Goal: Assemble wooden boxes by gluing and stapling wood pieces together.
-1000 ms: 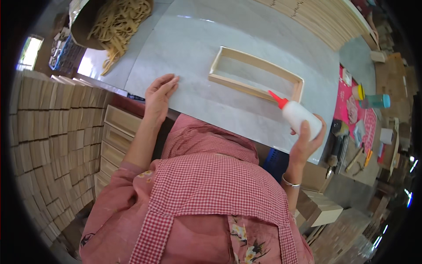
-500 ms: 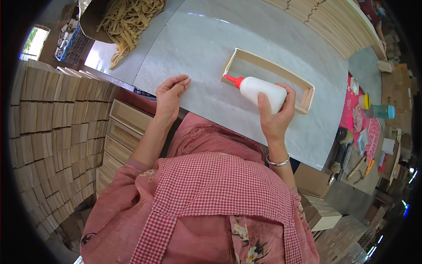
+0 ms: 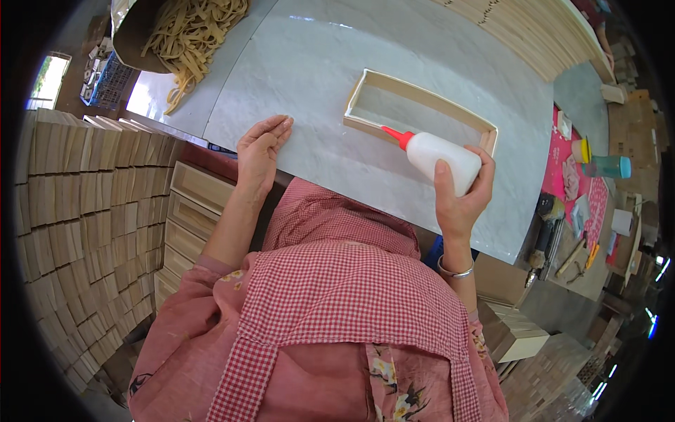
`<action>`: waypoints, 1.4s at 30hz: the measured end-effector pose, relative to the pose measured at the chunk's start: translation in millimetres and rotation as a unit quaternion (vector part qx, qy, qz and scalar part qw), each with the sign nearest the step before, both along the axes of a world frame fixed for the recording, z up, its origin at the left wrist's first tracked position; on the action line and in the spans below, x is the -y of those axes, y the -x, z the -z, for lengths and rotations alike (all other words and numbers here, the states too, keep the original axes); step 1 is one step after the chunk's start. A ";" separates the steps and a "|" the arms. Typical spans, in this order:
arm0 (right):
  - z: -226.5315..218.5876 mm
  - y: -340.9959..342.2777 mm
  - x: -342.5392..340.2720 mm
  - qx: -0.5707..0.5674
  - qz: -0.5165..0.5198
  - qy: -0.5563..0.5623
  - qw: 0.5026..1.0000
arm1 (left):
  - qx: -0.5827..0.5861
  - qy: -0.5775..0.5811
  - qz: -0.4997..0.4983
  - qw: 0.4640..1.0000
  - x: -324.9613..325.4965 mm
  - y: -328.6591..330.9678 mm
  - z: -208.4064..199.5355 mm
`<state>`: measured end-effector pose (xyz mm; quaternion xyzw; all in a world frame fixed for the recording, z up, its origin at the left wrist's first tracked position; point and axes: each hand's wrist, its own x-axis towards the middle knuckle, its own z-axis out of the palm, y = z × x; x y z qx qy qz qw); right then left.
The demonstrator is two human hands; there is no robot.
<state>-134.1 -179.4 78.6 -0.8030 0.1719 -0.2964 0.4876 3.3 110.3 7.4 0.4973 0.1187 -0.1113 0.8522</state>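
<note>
My right hand [image 3: 464, 200] is wrapped round a white squeeze glue bottle [image 3: 439, 156] with a red pointed nozzle. The bottle is tilted, its nozzle tip at the near long side of a narrow wooden frame [image 3: 415, 93]. The frame lies on the pale marbled tabletop [image 3: 295, 77], and white glue shows along its upper edges, at the left end and near side. The bottle covers part of the near side. To the left, my left hand [image 3: 260, 151] is closed over the table's near edge, fingers curled together, whitish at the tips, with nothing visible in them.
A container of tan rubber bands [image 3: 193, 35] stands at the back left. Thin wooden strips [image 3: 520, 32] are stacked at the back right. Wood pieces [image 3: 77, 204] and wooden frames [image 3: 200, 190] are piled at my left. A teal-lidded bottle [image 3: 608, 167] stands far right.
My right hand has moved the glue bottle rightward, its nozzle going from the frame's left end along the near side. My left hand has shifted slightly left in view.
</note>
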 end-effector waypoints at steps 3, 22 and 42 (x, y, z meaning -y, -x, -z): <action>-1.6 10.8 10.0 -0.012 0.026 0.010 1.000 | -0.003 0.042 0.012 0.999 -5.0 -2.1 -0.9; -14.2 80.6 65.1 -0.062 0.182 0.021 0.981 | -0.010 -0.010 0.003 1.000 -2.2 -1.1 2.5; -8.9 96.9 98.8 -0.042 0.264 0.046 0.963 | -0.011 0.033 0.012 0.999 -15.4 -7.2 10.2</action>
